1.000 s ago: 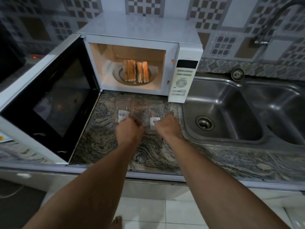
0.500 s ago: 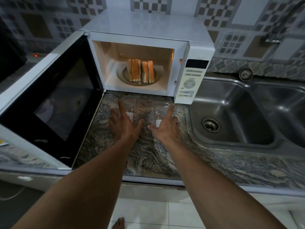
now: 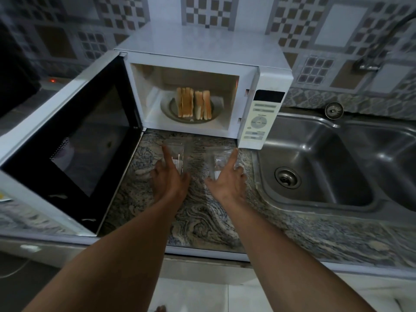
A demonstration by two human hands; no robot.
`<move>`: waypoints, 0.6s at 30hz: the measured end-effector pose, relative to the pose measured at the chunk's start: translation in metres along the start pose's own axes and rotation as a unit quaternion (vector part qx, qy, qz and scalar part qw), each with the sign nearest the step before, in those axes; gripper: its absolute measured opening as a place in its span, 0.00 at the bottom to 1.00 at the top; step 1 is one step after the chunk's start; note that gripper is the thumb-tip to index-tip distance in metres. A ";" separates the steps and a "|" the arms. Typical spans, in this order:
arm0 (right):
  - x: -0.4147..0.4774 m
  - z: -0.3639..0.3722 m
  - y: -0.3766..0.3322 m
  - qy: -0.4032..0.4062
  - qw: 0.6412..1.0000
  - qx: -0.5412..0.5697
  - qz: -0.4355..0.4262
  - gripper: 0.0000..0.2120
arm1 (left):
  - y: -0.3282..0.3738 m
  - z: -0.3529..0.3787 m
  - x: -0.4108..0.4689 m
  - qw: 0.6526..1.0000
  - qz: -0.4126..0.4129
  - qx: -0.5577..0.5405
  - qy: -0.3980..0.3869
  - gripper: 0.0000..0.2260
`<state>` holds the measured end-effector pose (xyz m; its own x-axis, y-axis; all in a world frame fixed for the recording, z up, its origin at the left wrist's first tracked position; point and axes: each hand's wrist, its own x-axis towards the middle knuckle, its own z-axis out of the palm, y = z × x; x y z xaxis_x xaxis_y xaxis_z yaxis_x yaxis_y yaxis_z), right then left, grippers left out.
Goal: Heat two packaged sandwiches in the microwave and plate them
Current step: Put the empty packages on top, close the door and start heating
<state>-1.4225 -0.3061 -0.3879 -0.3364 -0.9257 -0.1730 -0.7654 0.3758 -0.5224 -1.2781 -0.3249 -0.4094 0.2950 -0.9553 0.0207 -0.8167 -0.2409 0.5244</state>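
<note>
Now 2 sandwiches (image 3: 194,105) inside open microwave (image 3: 202,64).

White microwave (image 3: 202,55) at 12 o'clock, black-windowed door (image 3: 74,152) swung open toward 9. Two toasted sandwiches (image 3: 194,105) upright, side by side, on round glass turntable (image 3: 167,109) inside. Two clear plastic sandwich packages (image 3: 179,154) flat on swirled grey granite counter (image 3: 202,217) below the cavity, apparently empty. Left hand (image 3: 170,181) and right hand (image 3: 227,183) spread, fingers splayed, over packages; contact unclear. Steel double sink (image 3: 319,199) at 3 o'clock.
</note>
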 end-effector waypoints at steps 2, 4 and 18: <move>-0.004 -0.004 0.000 0.003 1.000 -0.002 -0.006 0.60 | 0.002 -0.005 -0.006 1.000 0.003 0.004 0.004 0.45; -0.009 -0.010 -0.002 0.003 1.000 -0.001 -0.012 0.60 | 0.005 -0.012 -0.013 1.000 0.003 0.011 0.008 0.45; -0.084 -0.102 -0.057 0.047 0.997 0.026 -0.048 0.59 | 0.034 -0.130 -0.059 0.993 0.107 -0.017 0.054 0.42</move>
<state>-1.4067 -0.2453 -0.2587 -0.3142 -0.9484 -0.0429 -0.7675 0.2804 -0.5764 -1.2584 -0.2541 -0.2822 0.1689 -0.9596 0.2250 -0.8500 -0.0262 0.5262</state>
